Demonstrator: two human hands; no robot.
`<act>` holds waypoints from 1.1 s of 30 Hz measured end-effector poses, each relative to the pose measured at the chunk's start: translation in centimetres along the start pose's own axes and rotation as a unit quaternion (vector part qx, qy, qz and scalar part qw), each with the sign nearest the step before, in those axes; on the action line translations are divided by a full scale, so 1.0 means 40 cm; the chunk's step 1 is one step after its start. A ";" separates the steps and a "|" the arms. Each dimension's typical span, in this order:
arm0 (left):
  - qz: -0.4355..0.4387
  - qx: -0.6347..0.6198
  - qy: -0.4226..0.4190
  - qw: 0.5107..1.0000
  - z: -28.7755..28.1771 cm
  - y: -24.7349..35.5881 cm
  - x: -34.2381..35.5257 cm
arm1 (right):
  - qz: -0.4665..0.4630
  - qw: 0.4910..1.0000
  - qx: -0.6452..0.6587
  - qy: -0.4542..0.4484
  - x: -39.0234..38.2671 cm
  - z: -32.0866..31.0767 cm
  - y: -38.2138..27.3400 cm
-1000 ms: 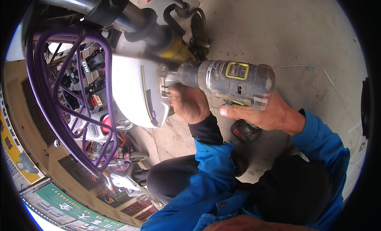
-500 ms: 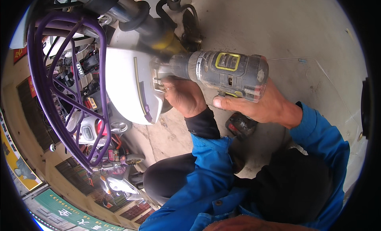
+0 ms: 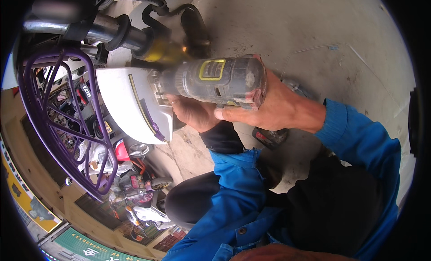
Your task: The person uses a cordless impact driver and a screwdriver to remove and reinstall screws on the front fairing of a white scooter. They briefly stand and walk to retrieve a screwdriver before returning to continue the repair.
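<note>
My right hand [image 3: 278,106] is wrapped round the grip of a dusty grey cordless drill [image 3: 224,80] with yellow-green trim. The drill lies level and points left, its chuck against a bracket [image 3: 157,87] at the edge of a white motorcycle fender [image 3: 130,104]. Under the chuck, my left hand [image 3: 195,112] is curled up at that bracket, and the drill hides part of its fingers. What those fingers hold cannot be made out. Below my right hand shows a black and red block [image 3: 269,137]; whether it belongs to the drill is unclear.
A shiny fork tube [image 3: 105,30] with a blurred yellow part [image 3: 159,50] runs above the fender. Left of it stands a purple tubular frame [image 3: 92,122]. Several parked scooters [image 3: 148,211] are beyond. A thin wire [image 3: 350,46] lies on the concrete floor [image 3: 287,19].
The drill and my right hand have moved left, and the chuck stays at the bracket. Fender, frame and left hand also sit further left in view.
</note>
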State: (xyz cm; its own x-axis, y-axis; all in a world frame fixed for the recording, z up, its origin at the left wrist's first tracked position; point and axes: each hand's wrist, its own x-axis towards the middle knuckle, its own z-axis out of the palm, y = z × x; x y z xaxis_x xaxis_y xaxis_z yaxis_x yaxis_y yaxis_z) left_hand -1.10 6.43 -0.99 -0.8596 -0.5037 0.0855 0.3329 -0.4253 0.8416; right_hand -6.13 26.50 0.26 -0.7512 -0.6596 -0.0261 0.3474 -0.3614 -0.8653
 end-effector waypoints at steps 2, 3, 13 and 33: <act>-0.003 0.003 0.000 1.000 -0.005 0.001 0.003 | -0.005 1.000 0.002 -0.009 0.011 0.001 0.023; -0.002 0.006 -0.004 1.000 -0.009 0.000 0.006 | -0.013 1.000 0.005 -0.014 0.015 0.003 0.035; 0.028 0.010 0.015 0.999 0.004 -0.012 0.006 | -0.079 0.997 -0.002 -0.017 0.019 0.015 0.015; 0.036 0.039 0.050 0.997 -0.003 -0.018 0.016 | -0.005 1.000 0.018 -0.004 0.022 0.001 0.027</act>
State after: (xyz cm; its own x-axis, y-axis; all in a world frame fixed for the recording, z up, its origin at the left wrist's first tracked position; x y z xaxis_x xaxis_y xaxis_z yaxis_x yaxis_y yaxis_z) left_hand -1.84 6.32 -1.59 -0.7911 -0.6041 0.0967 0.3570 -0.3275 0.8748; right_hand -6.40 25.52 -0.68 -0.7499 -0.6614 -0.0126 0.3594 -0.3914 -0.8471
